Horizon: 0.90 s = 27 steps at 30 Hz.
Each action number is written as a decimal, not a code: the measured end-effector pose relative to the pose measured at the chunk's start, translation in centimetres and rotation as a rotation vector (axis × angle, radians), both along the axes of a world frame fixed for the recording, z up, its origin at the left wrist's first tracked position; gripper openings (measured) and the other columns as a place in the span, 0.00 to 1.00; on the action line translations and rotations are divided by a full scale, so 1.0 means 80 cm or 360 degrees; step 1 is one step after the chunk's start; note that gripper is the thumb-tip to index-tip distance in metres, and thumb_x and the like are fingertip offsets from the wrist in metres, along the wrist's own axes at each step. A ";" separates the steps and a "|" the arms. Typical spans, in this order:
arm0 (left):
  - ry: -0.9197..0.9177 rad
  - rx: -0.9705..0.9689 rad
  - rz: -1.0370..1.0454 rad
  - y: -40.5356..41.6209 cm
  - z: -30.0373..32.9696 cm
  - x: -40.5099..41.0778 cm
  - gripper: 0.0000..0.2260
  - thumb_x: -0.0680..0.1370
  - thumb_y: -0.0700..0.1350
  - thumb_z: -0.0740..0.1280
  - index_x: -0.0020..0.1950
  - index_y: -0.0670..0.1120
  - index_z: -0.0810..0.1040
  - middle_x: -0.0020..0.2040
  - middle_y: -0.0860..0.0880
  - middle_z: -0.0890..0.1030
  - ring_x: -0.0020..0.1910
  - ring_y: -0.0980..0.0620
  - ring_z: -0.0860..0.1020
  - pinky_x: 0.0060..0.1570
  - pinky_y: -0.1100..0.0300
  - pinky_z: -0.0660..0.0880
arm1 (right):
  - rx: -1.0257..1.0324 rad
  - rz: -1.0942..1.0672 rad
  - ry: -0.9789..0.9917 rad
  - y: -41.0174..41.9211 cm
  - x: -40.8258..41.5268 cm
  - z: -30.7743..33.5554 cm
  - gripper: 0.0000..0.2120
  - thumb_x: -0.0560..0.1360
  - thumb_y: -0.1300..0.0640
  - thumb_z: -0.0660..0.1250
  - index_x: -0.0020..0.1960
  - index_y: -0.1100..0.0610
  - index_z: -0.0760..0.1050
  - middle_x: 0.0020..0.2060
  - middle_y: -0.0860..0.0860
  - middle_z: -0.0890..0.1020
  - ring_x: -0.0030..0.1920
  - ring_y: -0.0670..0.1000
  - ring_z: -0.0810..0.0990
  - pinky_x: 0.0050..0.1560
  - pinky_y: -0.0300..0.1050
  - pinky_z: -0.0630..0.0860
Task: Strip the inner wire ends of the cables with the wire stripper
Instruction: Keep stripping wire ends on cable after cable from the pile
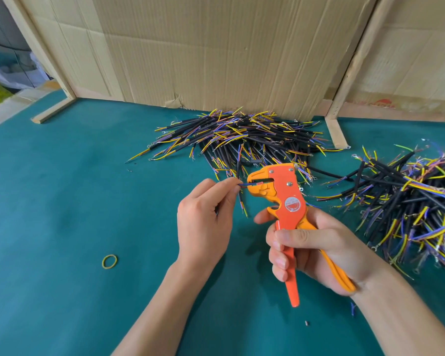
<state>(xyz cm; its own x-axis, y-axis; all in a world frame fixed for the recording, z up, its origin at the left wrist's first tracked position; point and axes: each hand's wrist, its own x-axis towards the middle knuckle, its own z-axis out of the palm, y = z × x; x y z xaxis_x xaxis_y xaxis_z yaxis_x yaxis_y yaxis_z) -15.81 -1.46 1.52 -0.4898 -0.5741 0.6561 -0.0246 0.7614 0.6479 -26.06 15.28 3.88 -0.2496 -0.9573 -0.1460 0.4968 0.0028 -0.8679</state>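
Note:
My right hand (319,247) grips the handles of the orange wire stripper (288,201), whose jaws point left. My left hand (203,217) pinches a short black cable (242,199) and holds its blue inner wire (244,185) in the stripper's jaws. The cable's other end hangs down below my fingers, showing yellow and purple wires. Two piles of the same black cables with coloured inner wires lie on the green table: one pile (242,134) behind my hands, another pile (409,201) at the right.
A yellow rubber band (109,261) lies on the green mat (62,201) at the left. Small insulation scraps (306,323) lie near my right forearm. A cardboard wall (216,47) in wooden frames closes the back; a wooden foot (335,132) stands between the piles.

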 end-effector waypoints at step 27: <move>0.0044 0.0335 0.0029 0.003 0.006 -0.003 0.07 0.79 0.46 0.68 0.46 0.47 0.84 0.36 0.52 0.79 0.35 0.53 0.74 0.37 0.62 0.70 | -0.0003 -0.0257 -0.0115 0.002 -0.002 0.005 0.17 0.68 0.61 0.78 0.54 0.65 0.81 0.37 0.63 0.78 0.32 0.60 0.79 0.36 0.53 0.79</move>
<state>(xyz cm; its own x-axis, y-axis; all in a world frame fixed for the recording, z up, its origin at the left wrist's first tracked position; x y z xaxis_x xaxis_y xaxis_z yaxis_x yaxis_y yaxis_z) -16.05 -1.22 1.98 -0.4617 -0.7084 0.5338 -0.0170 0.6087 0.7932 -26.19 15.45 4.30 -0.3892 -0.9058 -0.1676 0.5519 -0.0835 -0.8297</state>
